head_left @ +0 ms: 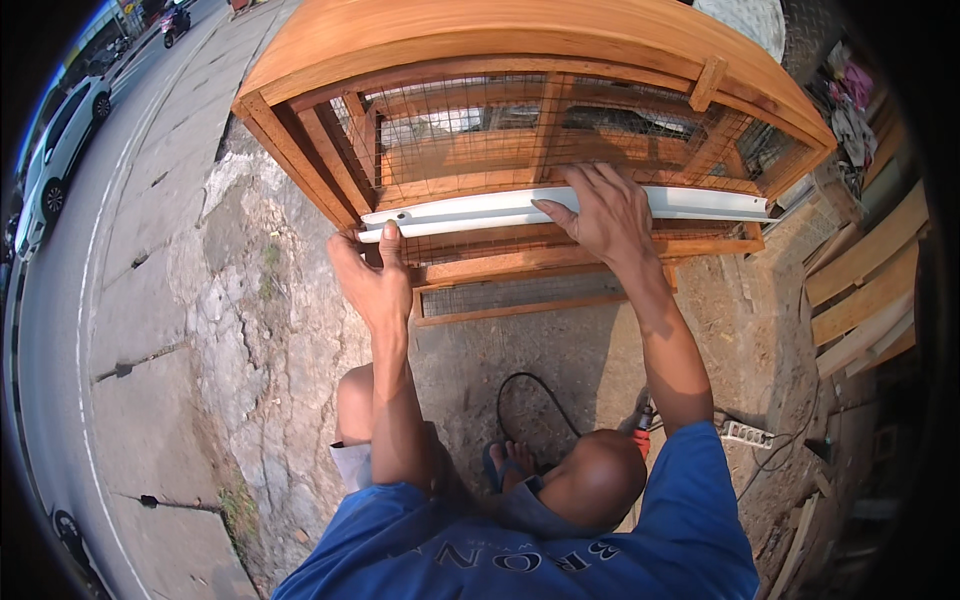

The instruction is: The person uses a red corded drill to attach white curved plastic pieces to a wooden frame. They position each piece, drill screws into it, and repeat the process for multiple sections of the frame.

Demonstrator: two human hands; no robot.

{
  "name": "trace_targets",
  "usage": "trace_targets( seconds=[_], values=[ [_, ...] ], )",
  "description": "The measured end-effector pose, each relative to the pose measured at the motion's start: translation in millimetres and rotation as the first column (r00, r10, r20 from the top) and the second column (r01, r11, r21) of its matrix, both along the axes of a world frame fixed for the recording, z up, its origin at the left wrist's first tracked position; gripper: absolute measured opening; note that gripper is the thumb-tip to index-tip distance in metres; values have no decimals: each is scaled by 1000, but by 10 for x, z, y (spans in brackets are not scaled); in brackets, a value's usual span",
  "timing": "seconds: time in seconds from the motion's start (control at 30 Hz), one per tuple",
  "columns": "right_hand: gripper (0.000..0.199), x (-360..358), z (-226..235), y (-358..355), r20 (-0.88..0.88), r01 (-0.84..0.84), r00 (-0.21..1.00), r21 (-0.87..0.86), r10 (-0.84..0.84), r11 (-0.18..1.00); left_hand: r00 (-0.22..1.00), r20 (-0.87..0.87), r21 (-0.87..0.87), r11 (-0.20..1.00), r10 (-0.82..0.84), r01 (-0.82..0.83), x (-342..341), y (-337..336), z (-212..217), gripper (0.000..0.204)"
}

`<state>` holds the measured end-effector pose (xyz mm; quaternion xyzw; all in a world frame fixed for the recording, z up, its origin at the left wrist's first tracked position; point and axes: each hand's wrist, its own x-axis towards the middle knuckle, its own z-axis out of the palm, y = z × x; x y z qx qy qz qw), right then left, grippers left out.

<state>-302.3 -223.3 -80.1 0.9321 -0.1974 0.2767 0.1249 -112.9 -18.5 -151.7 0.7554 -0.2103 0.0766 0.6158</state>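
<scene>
A long white strip point(480, 207), folded like a rail and with a dark hole near its left end, lies across the front of an orange-brown wooden cage point(540, 50) with wire mesh. My left hand point(375, 280) is closed at the strip's left end, its thumb pressed on the strip and its fingers around the frame's corner, partly hidden. Right of the middle, my right hand point(612, 220) grips the strip from above, with the thumb on the near side and the fingers over the far edge.
Below the cage front is a low mesh-covered wooden frame point(520, 310). A black cable point(500, 390) curls by my foot, and a red-and-black tool point(642, 430) lies beside my knee near a white power strip point(748, 434). Wooden boards point(870, 270) lean at right; a road with a white car point(65, 150) runs at left.
</scene>
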Motion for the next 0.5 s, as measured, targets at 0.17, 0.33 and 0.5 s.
trace_targets(
  seconds=[0.17,0.33,0.5],
  values=[
    [31,110,-76,-22,232,-18,972,-89,38,996,999,27,-37,999,18,-17,16,-37,-82,43],
    [24,170,-102,-29,322,22,947,-117,17,993,999,-31,-121,993,-15,11,28,-38,-110,47],
    [29,193,-122,-41,359,24,933,-72,4,997,831,469,-52,949,298,-311,-185,-92,126,44]
  ],
)
